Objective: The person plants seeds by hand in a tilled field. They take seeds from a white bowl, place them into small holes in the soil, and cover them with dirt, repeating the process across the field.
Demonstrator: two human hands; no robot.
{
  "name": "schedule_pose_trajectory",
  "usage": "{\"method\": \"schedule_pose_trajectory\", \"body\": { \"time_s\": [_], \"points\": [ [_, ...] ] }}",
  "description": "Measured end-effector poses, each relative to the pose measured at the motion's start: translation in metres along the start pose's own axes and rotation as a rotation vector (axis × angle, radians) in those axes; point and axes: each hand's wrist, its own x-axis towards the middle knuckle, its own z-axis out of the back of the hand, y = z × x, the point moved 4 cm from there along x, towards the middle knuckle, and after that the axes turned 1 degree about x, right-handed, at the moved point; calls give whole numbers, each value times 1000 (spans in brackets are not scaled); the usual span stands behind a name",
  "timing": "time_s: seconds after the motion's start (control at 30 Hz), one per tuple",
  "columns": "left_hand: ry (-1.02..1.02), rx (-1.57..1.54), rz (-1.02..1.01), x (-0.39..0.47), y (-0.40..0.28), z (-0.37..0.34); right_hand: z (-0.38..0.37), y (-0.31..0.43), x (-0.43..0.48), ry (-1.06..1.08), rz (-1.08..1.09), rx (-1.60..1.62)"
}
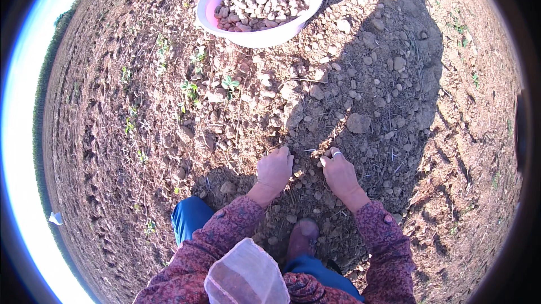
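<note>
My left hand is low over the loose, stony soil, its fingers curled and pointing away from me. Whether anything is in those fingers is hidden. A short way to its right, my right hand wears a ring and has its fingertips down at the dirt. Something small and soil-coloured may be between them, but it cannot be made out. Farther off stands a pale pink plastic basin, partly filled with unshelled peanuts. Both hands are well apart from it.
Clods and stones, including a large clod, lie beyond my right hand. Small green plants grow between my hands and the basin. My boot is planted just behind the hands. My shadow falls across the ground to the right.
</note>
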Motion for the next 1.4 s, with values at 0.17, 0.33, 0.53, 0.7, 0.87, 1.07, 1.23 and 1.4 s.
{"method": "schedule_pose_trajectory", "body": {
  "time_s": [0.17, 0.33, 0.53, 0.7, 0.87, 1.07, 1.23, 1.4],
  "points": [
    [97, -789, 300, 59, 8, 67, 40, 7, 51, -65, -291, 679],
    [-115, -1082, 193, 206, 4, 175, 137, 50, 194, -52, -295, 1242],
    [-344, -608, -111, 196, 28, 142, 138, 29, 187, -438, -183, 951],
    [11, -33, -448, 167, 31, 65, 12, 3, 108, -204, 25, -79],
    [155, -9, -335, 163, 31, 53, 9, 26, 93, -244, 105, -385],
    [352, 202, -304, 163, 30, 52, 60, -38, 98, -596, -326, 357],
    [409, -97, -194, 176, 31, 50, 79, -107, 102, -238, -23, 103],
    [689, -1433, 259, 184, 56, 52, 79, -112, 107, -124, 69, -93]
  ]
}}
